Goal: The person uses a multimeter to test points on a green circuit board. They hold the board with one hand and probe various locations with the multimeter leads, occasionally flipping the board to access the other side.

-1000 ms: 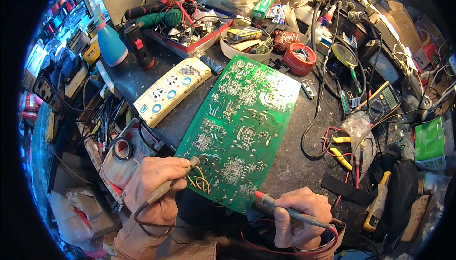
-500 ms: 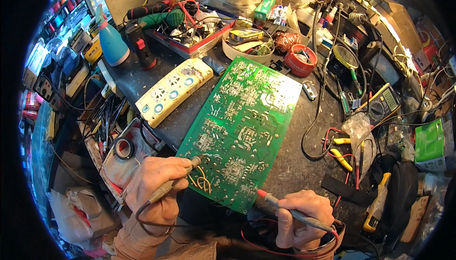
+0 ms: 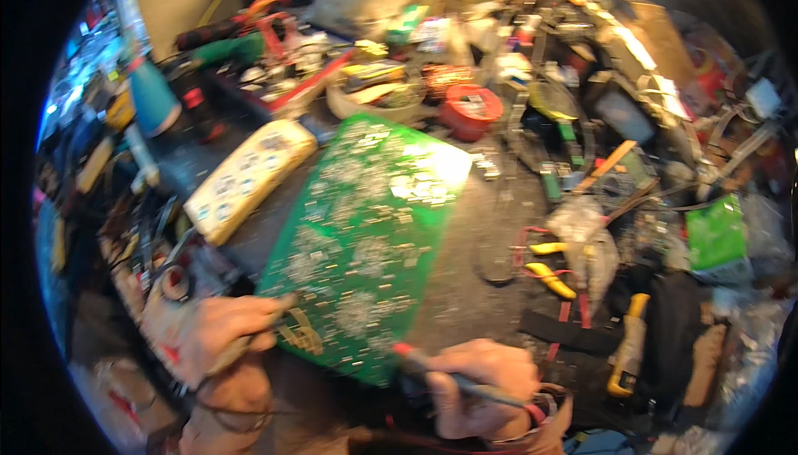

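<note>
Dark worktop (image 3: 453, 289), with a green circuit board (image 3: 353, 243) set at its near side, between two probe-holding hands.

By the board's near left edge, a grey-brown probe (image 3: 229, 357) is gripped in the left hand (image 3: 233, 330); by its near right corner, a red-tipped probe (image 3: 420, 359) is clamped in the right hand (image 3: 486, 372). Tip contact is obscured by blur. Farther out, a cream power strip (image 3: 249, 181), red tub (image 3: 467, 121) and yellow-handled pliers (image 3: 550, 279) are seen.
</note>
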`<action>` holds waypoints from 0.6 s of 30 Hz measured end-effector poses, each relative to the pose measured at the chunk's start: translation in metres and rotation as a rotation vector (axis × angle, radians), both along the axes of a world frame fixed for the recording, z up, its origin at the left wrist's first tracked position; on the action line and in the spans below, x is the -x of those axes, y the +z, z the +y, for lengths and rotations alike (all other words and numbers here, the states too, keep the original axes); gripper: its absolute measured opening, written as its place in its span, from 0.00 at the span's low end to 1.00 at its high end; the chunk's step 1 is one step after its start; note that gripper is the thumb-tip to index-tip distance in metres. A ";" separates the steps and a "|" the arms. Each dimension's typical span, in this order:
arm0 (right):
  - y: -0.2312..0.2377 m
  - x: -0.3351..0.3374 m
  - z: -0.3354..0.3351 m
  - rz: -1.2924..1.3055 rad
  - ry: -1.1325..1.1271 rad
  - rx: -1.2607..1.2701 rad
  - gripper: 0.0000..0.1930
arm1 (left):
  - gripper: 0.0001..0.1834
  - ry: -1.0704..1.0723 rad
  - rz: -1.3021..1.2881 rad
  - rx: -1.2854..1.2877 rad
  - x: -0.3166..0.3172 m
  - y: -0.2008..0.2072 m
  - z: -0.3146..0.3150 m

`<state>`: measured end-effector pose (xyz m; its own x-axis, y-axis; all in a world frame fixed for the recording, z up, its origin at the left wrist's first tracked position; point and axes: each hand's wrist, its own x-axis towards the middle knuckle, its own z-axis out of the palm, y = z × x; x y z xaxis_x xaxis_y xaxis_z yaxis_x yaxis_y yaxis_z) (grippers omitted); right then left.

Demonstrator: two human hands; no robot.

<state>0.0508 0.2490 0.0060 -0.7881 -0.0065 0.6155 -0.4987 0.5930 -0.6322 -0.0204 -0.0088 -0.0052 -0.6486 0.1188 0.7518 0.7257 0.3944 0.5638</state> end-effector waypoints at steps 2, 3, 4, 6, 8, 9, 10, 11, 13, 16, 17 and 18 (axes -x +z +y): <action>0.001 0.002 0.003 -0.018 -0.003 0.001 0.04 | 0.13 0.006 -0.030 -0.059 0.000 -0.007 0.002; 0.002 0.004 0.002 -0.040 0.012 0.054 0.04 | 0.14 0.027 -0.054 -0.082 -0.002 -0.009 0.001; 0.003 0.006 0.002 0.022 0.036 0.099 0.03 | 0.16 -0.014 -0.096 -0.151 -0.004 -0.012 0.002; 0.005 0.008 -0.001 0.090 0.064 0.136 0.03 | 0.15 0.003 -0.119 -0.133 -0.006 -0.013 0.000; 0.005 0.010 -0.003 0.091 0.066 0.130 0.03 | 0.15 0.006 -0.103 -0.136 -0.007 -0.013 -0.002; 0.005 0.010 -0.003 0.086 0.064 0.130 0.03 | 0.14 0.016 -0.111 -0.142 -0.006 -0.013 -0.001; 0.004 0.010 -0.002 0.081 0.061 0.130 0.03 | 0.14 0.005 -0.108 -0.148 -0.006 -0.012 -0.001; 0.003 0.009 -0.001 0.086 0.059 0.114 0.03 | 0.14 0.024 -0.096 -0.130 -0.005 -0.012 0.000; 0.001 0.007 0.002 0.039 0.055 0.069 0.04 | 0.13 0.036 -0.031 -0.080 -0.001 -0.009 0.001; 0.001 0.003 0.001 0.010 -0.008 0.013 0.05 | 0.11 0.012 0.008 -0.018 0.001 -0.003 0.002; 0.002 0.003 -0.001 0.016 -0.025 0.010 0.05 | 0.10 0.048 -0.015 0.014 0.000 -0.001 0.002; 0.003 0.002 -0.003 0.006 -0.016 0.034 0.05 | 0.10 0.044 -0.021 0.024 -0.002 0.002 0.001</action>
<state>0.0486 0.2458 0.0086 -0.7844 0.0268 0.6197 -0.4932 0.5790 -0.6492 -0.0186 -0.0081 -0.0031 -0.6695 0.1081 0.7349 0.6954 0.4391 0.5689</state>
